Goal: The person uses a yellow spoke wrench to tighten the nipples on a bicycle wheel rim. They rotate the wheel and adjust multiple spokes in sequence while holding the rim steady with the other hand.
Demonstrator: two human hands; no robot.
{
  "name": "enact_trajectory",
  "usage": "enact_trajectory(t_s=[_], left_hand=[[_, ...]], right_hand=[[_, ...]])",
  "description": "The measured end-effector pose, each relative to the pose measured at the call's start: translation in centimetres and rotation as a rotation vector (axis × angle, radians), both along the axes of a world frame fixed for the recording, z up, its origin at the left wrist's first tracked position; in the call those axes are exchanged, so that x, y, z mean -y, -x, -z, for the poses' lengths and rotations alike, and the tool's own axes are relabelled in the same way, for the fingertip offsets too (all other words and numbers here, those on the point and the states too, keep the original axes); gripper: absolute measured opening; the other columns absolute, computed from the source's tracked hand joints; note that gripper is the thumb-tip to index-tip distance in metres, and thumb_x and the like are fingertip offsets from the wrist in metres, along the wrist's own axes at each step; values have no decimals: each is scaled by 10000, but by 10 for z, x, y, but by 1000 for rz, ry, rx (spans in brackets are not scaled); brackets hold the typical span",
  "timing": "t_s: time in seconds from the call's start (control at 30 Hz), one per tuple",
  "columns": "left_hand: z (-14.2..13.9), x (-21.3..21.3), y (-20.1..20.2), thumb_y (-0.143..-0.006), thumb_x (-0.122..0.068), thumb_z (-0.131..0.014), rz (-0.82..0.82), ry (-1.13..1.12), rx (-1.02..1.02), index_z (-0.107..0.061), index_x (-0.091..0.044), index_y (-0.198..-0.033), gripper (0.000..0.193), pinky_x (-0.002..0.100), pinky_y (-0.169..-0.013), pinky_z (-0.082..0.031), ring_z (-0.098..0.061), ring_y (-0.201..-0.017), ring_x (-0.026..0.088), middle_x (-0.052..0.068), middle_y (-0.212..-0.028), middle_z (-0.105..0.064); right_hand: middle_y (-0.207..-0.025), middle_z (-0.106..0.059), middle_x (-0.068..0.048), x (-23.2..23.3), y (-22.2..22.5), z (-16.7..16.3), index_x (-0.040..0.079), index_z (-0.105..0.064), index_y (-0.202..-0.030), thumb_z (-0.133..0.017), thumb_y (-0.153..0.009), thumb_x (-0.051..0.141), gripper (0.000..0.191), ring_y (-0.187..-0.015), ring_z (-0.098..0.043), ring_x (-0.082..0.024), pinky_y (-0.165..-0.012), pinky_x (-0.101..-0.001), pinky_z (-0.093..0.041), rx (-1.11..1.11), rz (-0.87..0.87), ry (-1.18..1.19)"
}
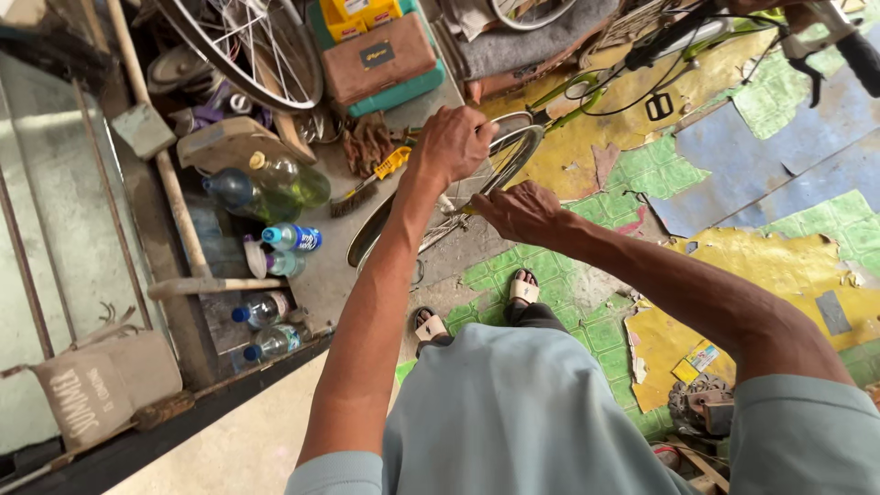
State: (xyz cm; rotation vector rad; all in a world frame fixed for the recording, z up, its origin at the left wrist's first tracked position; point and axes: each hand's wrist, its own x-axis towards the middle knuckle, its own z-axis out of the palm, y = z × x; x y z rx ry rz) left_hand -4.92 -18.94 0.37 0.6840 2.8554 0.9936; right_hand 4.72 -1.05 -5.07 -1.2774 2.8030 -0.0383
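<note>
Your left hand (451, 142) is curled into a fist w/ knuckles up, gripping the rim of the bicycle wheel (440, 197) that stands on the floor (807, 183) in front of your feet. Your right hand (521, 211) sits just beside it, fingers bent down over the same rim; can't tell what, if anything, it pinches underneath. The wheel runs from between your hands down toward the bottles, its silver rim and tyre showing on both sides of your wrists.

Labels & packages: a brown rectangular case (378, 57) w/ a small dark label in its middle lies on a teal box near the far edge of the floor, w/ yellow packs (362, 14) above it. Left of the wheel, a clear bottle w/ blue cap and blue label (293, 237); beside it a big greenish bottle (291, 180) w/ yellow cap. More blue-capped bottles (266, 325) lie near the floor's left edge. A grey-beige bag (96, 390) w/ white printed lettering slumps at the lower left. A small yellow-and-blue printed packet (697, 359) lies on the torn yellow floor covering by your right elbow. A yellow-handled brush (371, 181) lies just left of your left hand. A second spoked wheel (243, 46) leans at the top.
</note>
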Motion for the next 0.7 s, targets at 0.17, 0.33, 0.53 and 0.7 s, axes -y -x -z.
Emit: enact_trajectory(t_s=[0.17, 0.33, 0.53, 0.7], left_hand=[[-3, -1, 0, -966, -358, -580, -30, -22, 66, -729, -58, -723, 413, 508, -692, -531, -701, -657, 323, 180, -727, -725], [-10, 1, -1, -1005, -355, -531, -23, 13, 226, -729, -78, -741, 431, 471, -721, -541, -703, -616, 290, 158, -675, -719], [-7, -2, -3, -992, -351, -572, -30, 5, 88, -753, -85, -742, 407, 486, -721, -542, -681, -639, 325, 179, -685, -699], [-8, -2, -1, -999, -349, -557, -29, 6, 169, -734, -80, -724, 424, 489, -694, -549, -678, -612, 325, 176, -670, -694]], right_hand=[[-636, -548, -79, -5, 1, -4, 72, -534, -1090, -552, -1005, 178, 137, -418, -557, -226, -332, -425, -404, -7, -12, -9], [-684, -581, -89, -8, 1, -7, 150, -546, -1057, -535, -1021, 237, 96, -471, -589, -290, -386, -474, -436, 118, 100, -30], [-715, -601, -108, -10, 2, -8, 142, -532, -1094, -498, -1031, 231, 114, -512, -618, -309, -396, -464, -465, 149, 130, -48], [-711, -606, -99, -8, 1, -10, 126, -519, -1074, -497, -1029, 232, 118, -549, -637, -296, -446, -462, -476, 115, 103, -116]])
